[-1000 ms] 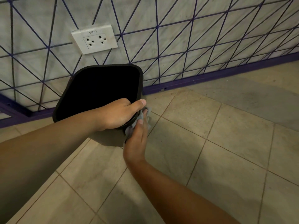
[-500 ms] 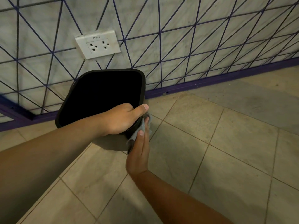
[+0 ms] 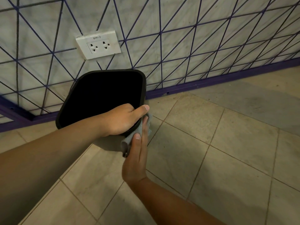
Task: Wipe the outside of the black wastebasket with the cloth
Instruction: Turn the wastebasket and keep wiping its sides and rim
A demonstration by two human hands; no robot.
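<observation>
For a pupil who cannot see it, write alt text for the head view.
A left hand grips the rim of a black wastebasket while the right hand presses a grey cloth flat against its outside, above a tiled floor.

One black plastic wastebasket [image 3: 100, 95] with a rounded-square rim, one grey cloth [image 3: 148, 125], and two bare hands: left hand [image 3: 121, 120], right hand [image 3: 136, 158]. One white double wall socket [image 3: 99, 44] with two outlets.

We see two bare forearms coming in, no sleeves, no watch, no rings on the left hand [image 3: 121, 120] or right hand [image 3: 135, 161].
</observation>
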